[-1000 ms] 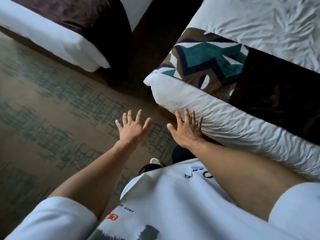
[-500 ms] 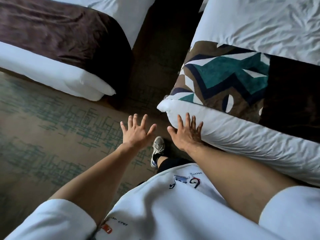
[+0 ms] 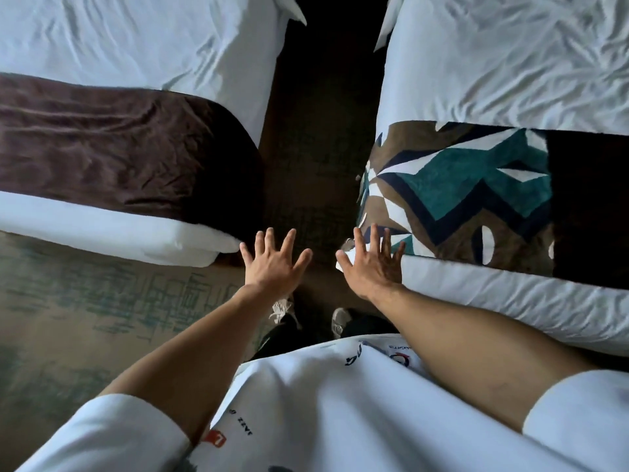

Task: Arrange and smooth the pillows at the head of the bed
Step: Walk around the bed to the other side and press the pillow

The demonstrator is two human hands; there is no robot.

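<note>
Both hands out in front, fingers straight and spread, gripping nothing. Left hand (image 3: 272, 264) hangs over the dark carpet aisle (image 3: 316, 158) between the two beds, just off the foot corner of the left bed (image 3: 136, 39), not touching it. Right hand (image 3: 371, 264) is over the near-left foot corner of the right bed (image 3: 510, 63); palm faces down, fingertips reach the edge of the patterned runner (image 3: 452, 195) and the white duvet corner under it. Looks like contact with the bedding, but can't confirm pressure.

Pillows: only white corners show, at the top edge of the frame. One pillow corner (image 3: 292, 8) pokes off the left bed's head end, another white corner (image 3: 384, 28) off the right bed's head end. Both sit at the far end of the aisle, well apart from both hands, which are at the foot end.

Left bed carries a plain brown runner (image 3: 112, 148) across its foot. Right bed's duvet is heavily creased. White T-shirt (image 3: 340, 403) and two light sneakers (image 3: 282, 310) are visible below the hands, on the patterned carpet (image 3: 102, 301).
</note>
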